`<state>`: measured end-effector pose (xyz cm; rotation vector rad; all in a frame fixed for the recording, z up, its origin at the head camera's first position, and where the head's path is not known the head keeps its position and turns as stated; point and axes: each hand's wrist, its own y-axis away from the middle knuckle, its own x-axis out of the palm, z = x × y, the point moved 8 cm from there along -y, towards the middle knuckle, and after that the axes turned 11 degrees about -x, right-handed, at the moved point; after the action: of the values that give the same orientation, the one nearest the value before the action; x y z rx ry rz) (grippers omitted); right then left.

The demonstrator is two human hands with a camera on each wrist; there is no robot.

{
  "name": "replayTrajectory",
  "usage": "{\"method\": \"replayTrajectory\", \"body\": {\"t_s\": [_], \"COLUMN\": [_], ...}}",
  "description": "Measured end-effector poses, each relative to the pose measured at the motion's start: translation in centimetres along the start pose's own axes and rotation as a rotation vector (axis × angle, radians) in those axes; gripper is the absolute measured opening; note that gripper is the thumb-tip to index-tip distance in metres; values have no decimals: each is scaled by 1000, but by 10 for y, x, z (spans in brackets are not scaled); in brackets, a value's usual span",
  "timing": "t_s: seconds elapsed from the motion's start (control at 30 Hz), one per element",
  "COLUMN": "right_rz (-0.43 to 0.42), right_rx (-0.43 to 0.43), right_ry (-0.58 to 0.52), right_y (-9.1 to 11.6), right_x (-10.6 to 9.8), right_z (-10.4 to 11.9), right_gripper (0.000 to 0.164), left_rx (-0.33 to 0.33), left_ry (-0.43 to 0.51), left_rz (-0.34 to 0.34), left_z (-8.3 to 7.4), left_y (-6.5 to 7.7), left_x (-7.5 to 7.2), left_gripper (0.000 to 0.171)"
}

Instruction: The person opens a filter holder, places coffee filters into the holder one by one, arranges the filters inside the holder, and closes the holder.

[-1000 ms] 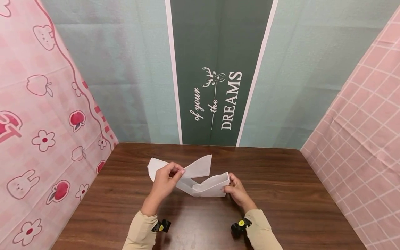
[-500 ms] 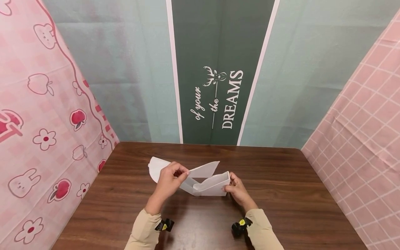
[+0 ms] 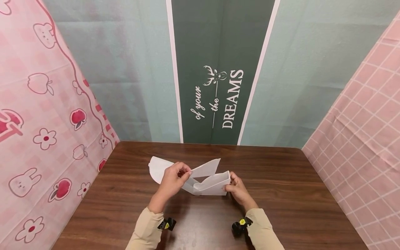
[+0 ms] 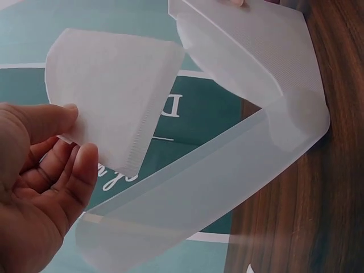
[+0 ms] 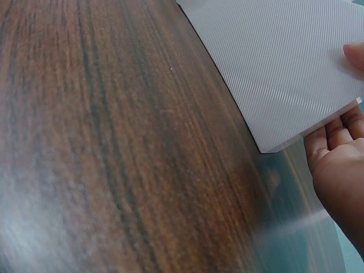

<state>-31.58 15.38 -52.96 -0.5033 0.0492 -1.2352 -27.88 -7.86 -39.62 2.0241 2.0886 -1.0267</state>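
My left hand (image 3: pixel 171 178) pinches a white paper coffee filter (image 4: pixel 111 96) by its edge, between thumb and fingertips. A crimped seam runs along one side of the filter in the left wrist view. To its right stands a white ribbed case (image 3: pixel 214 187), with a curved opening and a translucent lid (image 4: pixel 182 176) swung out to the left on its hinge. The filter is held above the lid, apart from the case's opening. My right hand (image 3: pixel 239 190) grips the case at its right end, thumb on the ribbed face (image 5: pixel 284 62), fingers behind the edge.
Both hands work over a dark wood-grain table (image 3: pixel 281 194). A green backdrop (image 3: pixel 212 41) with white lettering hangs behind it. Patterned pink cloths (image 3: pixel 43 114) flank the table on both sides. Black cameras (image 3: pixel 239 227) are strapped at the wrists.
My left hand has moved slightly right with the coffee filter, bringing it closer to the case. The filter tilted flatter, then lifted a little. My right hand keeps its grip on the case.
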Motion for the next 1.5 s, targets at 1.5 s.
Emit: {"method": "replayTrajectory", "body": {"t_s": [1.5], "right_rz": [25], "right_rx": [-29], "right_ry": [3], "right_y": [0], "right_x": [0], "right_z": [-1], "right_gripper": [44], "left_rx": [20], "left_ry": [-145], "left_rz": [89], "left_z": [-7], "left_y": [-5], "left_x": [28], "left_gripper": [10]}}
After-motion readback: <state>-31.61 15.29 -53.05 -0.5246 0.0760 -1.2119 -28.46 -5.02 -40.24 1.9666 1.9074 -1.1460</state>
